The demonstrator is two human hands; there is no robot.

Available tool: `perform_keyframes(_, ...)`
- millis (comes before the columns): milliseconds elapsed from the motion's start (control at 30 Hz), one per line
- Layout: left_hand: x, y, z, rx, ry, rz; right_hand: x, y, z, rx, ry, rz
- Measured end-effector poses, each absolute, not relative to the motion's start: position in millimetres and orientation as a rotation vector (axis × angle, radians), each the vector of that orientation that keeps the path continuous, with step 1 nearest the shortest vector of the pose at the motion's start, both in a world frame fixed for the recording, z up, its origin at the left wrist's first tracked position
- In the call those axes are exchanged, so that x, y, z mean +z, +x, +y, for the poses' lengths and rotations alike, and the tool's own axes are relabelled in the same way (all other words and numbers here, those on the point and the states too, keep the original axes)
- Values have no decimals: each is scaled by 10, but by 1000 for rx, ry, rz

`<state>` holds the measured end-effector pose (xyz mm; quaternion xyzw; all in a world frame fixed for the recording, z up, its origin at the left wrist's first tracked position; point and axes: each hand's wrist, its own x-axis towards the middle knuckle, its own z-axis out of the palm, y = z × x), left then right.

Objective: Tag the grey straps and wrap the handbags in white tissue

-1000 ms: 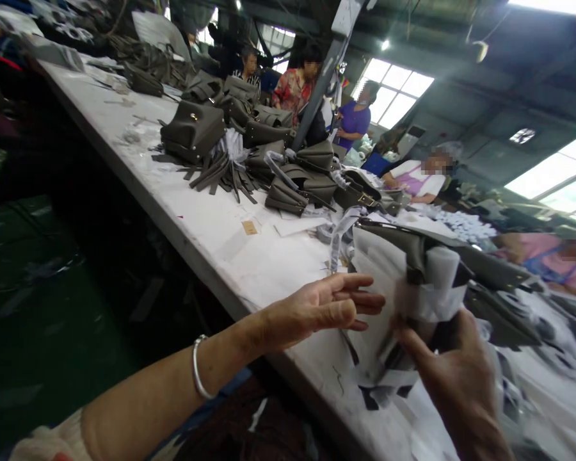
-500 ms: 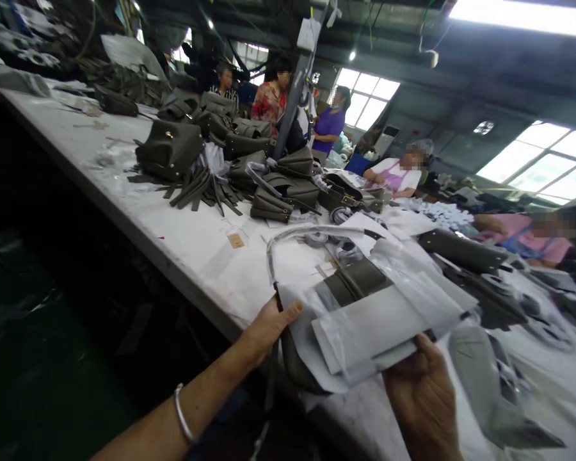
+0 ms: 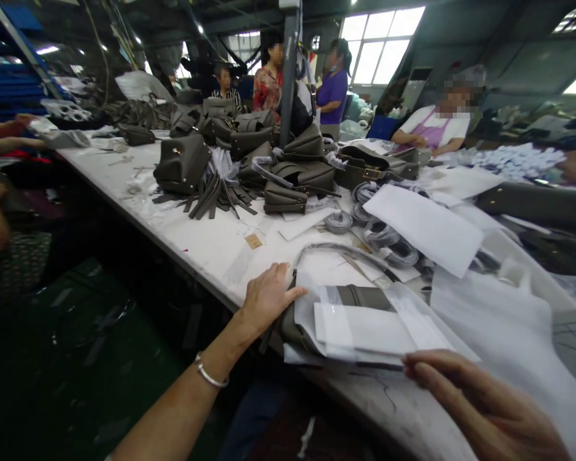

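Note:
A dark olive handbag [image 3: 365, 296], partly covered with white wrapping sheets [image 3: 369, 328], lies at the near edge of the white table [image 3: 211, 246]. Its plastic-wrapped strap [image 3: 338, 248] arches up behind it. My left hand [image 3: 269, 291], a silver bangle on its wrist, holds the bag's left end, thumb on top and fingers over the side. At the bag's lower right corner, my right hand [image 3: 475, 390] has its thumb and fingertips together on the wrapping's edge.
Olive bags [image 3: 182, 163] and loose straps are heaped across the table. Coiled wrapped straps [image 3: 391, 243] and a white sheet [image 3: 427, 224] lie beyond the bag. Several people stand or sit behind; another person's arms [image 3: 4, 144] reach in at far left.
The bag has been lowered from a tilted position onto the table edge. My right hand has moved from under it to its lower right corner. The view has turned and levelled.

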<state>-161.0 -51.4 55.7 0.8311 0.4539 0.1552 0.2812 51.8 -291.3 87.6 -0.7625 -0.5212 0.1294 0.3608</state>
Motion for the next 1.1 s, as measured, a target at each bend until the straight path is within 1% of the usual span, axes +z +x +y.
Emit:
perform_keyframes(33,640,-1631,-575,507,2335,1160,925,608,-2844,134,-1963,-1418)
perform_keyframes(100,698,-1699,-752,629,2499,794,879,793,-2734,-185,-1944,-1590)
perform_keyframes(167,577,-1796,-968,550,2586,335,659,964,-2683,-361,-1920,-1824)
perform_keyframes(200,460,-1849,-1068,496,2598,221,509,1040,-2680,-411,-1914,-1934)
perform_keyframes(233,324,-1903,-1151,474,2583,204,354,1107,-2688,-444,-1914,-2018)
perform_keyframes(300,57,-2001,-1250,463,2543,207,100,1208,-2720,-436,-1940,-2106)
perform_keyframes(367,-125,-2070,-1266,477,2562,201,5,1263,-2739,-417,-1978,-2108)
perform_keyframes(567,-387,-2157,-1213,620,2666,221,367,1230,-2611,-360,-1951,-2093)
perform_keyframes(633,-516,-2182,-1199,611,2748,218,367,1191,-2560,-258,-1918,-2132)
perform_keyframes(733,-643,-2230,-1166,709,2839,138,263,1164,-2548,-69,-1880,-2156)
perform_keyframes(800,-594,-2266,-1134,744,2805,69,282,1203,-2571,62,-1912,-2099)
perform_keyframes(900,-272,-2294,-1004,764,2584,106,514,1378,-2577,191,-1977,-1851)
perform_keyframes(1000,176,-2162,-661,886,2345,511,766,1627,-2488,150,-1999,-1498)
perform_keyframes(1100,446,-1774,-160,788,2282,888,847,1829,-2309,142,-2031,-1306)
